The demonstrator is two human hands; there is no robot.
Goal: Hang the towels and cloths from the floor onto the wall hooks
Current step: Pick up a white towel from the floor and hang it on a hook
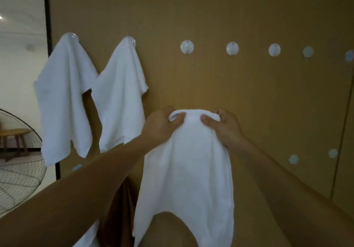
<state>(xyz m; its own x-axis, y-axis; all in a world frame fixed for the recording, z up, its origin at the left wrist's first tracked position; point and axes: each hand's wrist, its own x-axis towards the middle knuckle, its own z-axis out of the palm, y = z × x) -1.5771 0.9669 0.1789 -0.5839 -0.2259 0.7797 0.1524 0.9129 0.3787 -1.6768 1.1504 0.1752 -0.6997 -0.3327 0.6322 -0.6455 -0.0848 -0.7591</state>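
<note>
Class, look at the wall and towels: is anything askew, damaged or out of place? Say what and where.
Nothing looks spilled or torn. The far-left towel and the second towel droop lopsided, each bunched on its hook. Beyond the white hooks, pale blotches mark the wall; too blurred to tell if they are hooks.

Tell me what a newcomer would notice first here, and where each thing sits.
First comes the white towel, held up in the middle by its bunched top edge, with the left hand and right hand pinching it close together. To the left, two hung towels drape from hooks on the tan wall. Right of them runs a row of bare hooks.
</note>
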